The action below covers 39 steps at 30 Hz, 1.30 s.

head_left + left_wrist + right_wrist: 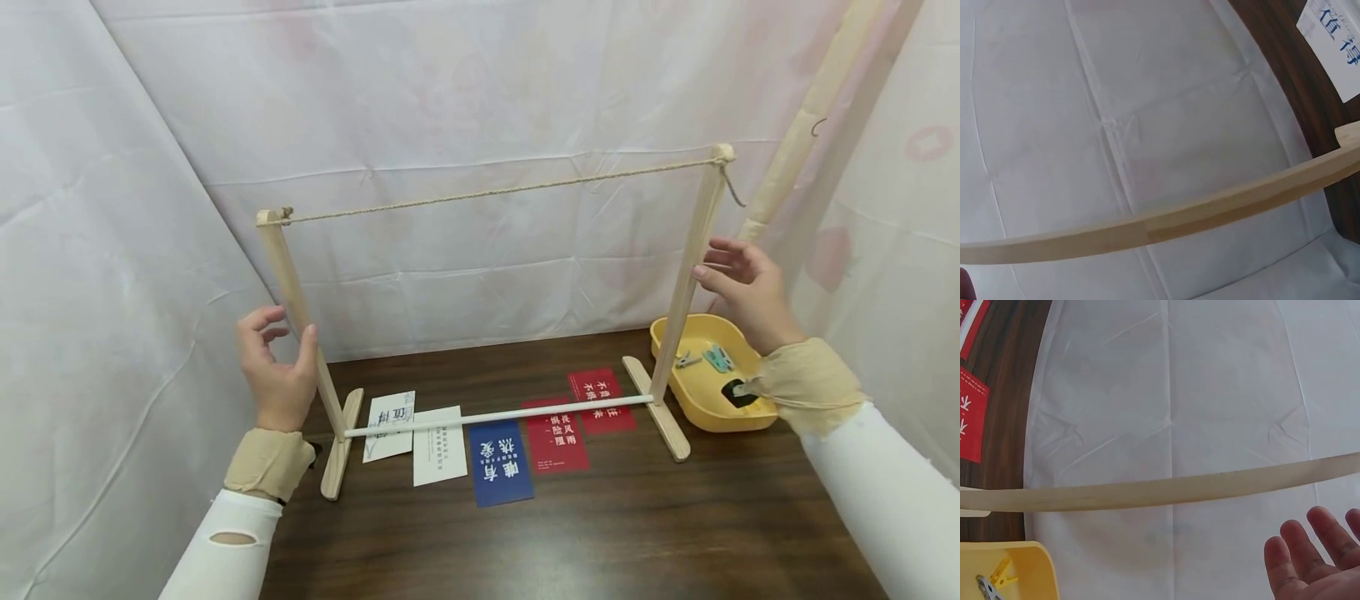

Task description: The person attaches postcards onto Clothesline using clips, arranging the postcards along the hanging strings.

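Two hands, well apart, one per post! The left hand [281,383] hovered loosely bent by the left post [288,275], the right hand [750,292] relaxed by the right post [686,283]; neither gripped, though touching I couldn't tell. One wooden rack [708,200] stood on the table [570,533]: one cord [495,192], one rod [555,409]. Five cards lay around the rod: two white cards [441,467] left, one blue card [502,492], two red cards [551,454] right. Rightmost, one yellow tray [708,419] held clips [718,358].
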Available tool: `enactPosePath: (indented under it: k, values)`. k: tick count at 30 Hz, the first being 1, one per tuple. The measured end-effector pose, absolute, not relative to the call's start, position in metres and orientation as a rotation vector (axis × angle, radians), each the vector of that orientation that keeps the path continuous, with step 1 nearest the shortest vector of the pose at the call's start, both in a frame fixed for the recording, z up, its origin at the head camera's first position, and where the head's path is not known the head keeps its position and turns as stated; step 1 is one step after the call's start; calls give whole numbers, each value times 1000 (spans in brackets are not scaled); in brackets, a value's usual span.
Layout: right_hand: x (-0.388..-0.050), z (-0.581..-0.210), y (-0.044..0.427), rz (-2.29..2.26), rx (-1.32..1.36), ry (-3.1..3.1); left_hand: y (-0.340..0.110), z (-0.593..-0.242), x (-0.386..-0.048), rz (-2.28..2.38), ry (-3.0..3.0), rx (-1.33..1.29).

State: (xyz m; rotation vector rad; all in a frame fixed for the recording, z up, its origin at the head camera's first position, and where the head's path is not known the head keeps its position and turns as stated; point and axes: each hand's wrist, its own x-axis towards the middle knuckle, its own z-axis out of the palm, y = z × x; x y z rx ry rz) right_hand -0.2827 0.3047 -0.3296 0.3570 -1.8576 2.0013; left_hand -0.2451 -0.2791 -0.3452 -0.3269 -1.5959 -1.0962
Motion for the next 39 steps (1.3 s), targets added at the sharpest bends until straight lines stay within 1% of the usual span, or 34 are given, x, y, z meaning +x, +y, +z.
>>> enactPosePath:
  k: [7,12,25,32,39]
  values:
    - [-280,-334,312,2032,407,-1817,-270,-356,-242,-1063,-1607,-388]
    - [-282,-340,318,2024,418,-1814,-271,-372,-246,-1067,-1658,-435]
    - [-283,-364,332,1999,313,-1880,-264,-413,-254,-1105,-1803,-541]
    - [-286,-378,335,1816,213,-2073,-256,-433,-256,-1076,-1870,-583]
    - [-290,-392,339,1653,178,-2232,-247,-449,-254,-1037,-1928,-616]
